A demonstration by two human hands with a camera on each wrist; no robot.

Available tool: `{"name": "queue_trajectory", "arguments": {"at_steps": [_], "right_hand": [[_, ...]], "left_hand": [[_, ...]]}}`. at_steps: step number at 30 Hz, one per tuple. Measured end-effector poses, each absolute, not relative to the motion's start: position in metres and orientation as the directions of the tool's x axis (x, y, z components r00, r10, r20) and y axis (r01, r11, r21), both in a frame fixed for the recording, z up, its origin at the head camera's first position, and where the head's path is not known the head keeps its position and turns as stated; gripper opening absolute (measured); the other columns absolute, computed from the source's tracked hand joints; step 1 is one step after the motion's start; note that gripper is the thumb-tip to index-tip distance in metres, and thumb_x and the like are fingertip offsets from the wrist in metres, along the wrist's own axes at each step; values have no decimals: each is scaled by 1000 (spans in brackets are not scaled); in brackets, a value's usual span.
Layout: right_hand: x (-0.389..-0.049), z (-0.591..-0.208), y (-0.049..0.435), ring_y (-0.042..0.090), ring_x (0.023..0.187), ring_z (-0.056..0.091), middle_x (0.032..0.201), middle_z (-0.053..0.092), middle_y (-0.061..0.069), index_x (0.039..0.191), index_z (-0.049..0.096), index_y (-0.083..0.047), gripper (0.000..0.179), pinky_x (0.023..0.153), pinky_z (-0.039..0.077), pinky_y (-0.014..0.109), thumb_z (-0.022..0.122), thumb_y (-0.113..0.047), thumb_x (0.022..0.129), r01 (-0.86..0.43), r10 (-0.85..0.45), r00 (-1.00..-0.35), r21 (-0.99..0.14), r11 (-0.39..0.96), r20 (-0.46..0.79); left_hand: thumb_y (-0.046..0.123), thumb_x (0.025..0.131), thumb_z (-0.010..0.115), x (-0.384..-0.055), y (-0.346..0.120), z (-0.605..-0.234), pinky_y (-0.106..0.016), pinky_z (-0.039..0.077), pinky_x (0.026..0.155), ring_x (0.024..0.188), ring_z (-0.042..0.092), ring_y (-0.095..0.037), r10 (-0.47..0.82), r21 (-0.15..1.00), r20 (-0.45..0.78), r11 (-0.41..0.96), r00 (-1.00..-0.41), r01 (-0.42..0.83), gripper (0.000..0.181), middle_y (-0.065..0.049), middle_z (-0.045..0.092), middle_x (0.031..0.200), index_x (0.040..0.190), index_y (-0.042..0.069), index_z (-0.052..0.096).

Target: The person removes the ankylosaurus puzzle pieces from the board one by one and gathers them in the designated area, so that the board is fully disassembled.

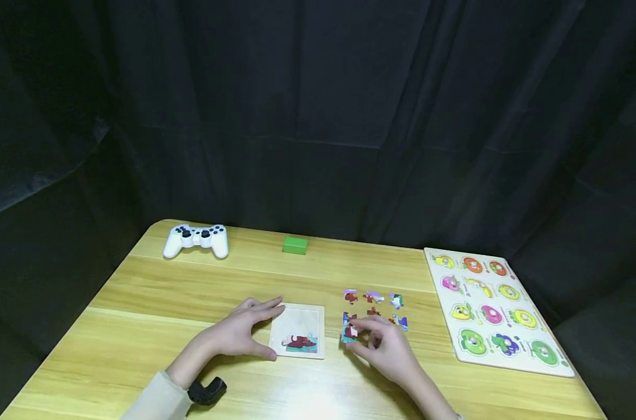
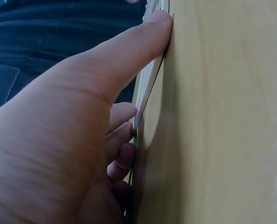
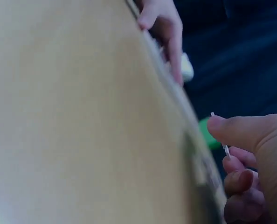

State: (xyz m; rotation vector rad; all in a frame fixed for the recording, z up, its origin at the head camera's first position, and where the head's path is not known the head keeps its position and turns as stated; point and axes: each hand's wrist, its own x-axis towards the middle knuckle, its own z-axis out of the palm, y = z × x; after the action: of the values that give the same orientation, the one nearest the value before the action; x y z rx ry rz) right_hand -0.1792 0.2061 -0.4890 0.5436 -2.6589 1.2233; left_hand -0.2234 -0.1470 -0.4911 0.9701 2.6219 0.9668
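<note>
A square wooden puzzle tray [image 1: 303,319] lies on the table, with dark red and teal pieces [image 1: 301,343] fitted along its bottom. My left hand [image 1: 239,331] rests at the tray's left side, thumb on the lower corner and outstretched forefinger by the upper one. In the left wrist view the straight thumb [image 2: 124,53] presses the tray's edge. To the right of the tray, my right hand [image 1: 383,350] pinches a jigsaw piece [image 1: 350,333] between thumb and fingers. Seen edge-on in the right wrist view, that piece [image 3: 226,150] is a thin pale strip.
Several loose jigsaw pieces [image 1: 374,297] lie in rows beyond my right hand. A fruit peg board [image 1: 456,347] covers the table's right side. Toward the back edge are a white game controller [image 1: 196,238] and a green block [image 1: 295,245]. Dark curtains hang behind the table.
</note>
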Motion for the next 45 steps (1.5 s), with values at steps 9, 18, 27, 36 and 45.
{"name": "queue_trajectory", "arguments": {"at_steps": [9, 18, 27, 36, 45], "right_hand": [[-170, -508, 221, -5, 59, 48, 106, 76, 0, 111, 82, -8, 39, 50, 45, 20, 96, -13, 75, -472, -273, -880, -651, 594, 390], [-172, -509, 219, -6, 59, 45, 106, 73, -4, 109, 82, -10, 32, 51, 45, 19, 93, -9, 78, -505, -316, -862, -612, 608, 397], [-171, -510, 219, -6, 58, 45, 101, 73, -6, 98, 82, -13, 25, 50, 44, 19, 94, -11, 77, -481, -283, -875, -634, 606, 393], [-175, -506, 222, -4, 58, 47, 103, 74, -6, 99, 81, -16, 26, 50, 45, 20, 95, -16, 77, -443, -281, -896, -674, 591, 342], [-183, -468, 197, 3, 60, 58, 102, 73, 12, 111, 77, -4, 30, 55, 51, 22, 89, -15, 86, -377, -329, -910, -832, 407, 252]], "left_hand": [[52, 80, 90, -222, -145, -492, -42, 44, 102, 122, 43, -14, 622, 655, 9, 588, -783, 475, 99, -1, 32, 174, 161, 15, 48], [51, 80, 91, -224, -146, -493, -40, 44, 101, 120, 43, -14, 620, 642, 19, 594, -784, 485, 98, -2, 33, 173, 160, 15, 49], [52, 79, 91, -223, -145, -492, -40, 43, 101, 120, 43, -14, 621, 644, 17, 593, -784, 484, 99, -2, 34, 173, 160, 15, 49], [51, 80, 91, -225, -147, -491, -40, 44, 99, 119, 43, -14, 624, 640, 36, 586, -781, 498, 98, -5, 35, 172, 160, 14, 49], [51, 79, 91, -224, -145, -494, -40, 44, 100, 120, 43, -14, 619, 649, 22, 588, -785, 482, 98, -3, 34, 173, 160, 14, 49]]}}
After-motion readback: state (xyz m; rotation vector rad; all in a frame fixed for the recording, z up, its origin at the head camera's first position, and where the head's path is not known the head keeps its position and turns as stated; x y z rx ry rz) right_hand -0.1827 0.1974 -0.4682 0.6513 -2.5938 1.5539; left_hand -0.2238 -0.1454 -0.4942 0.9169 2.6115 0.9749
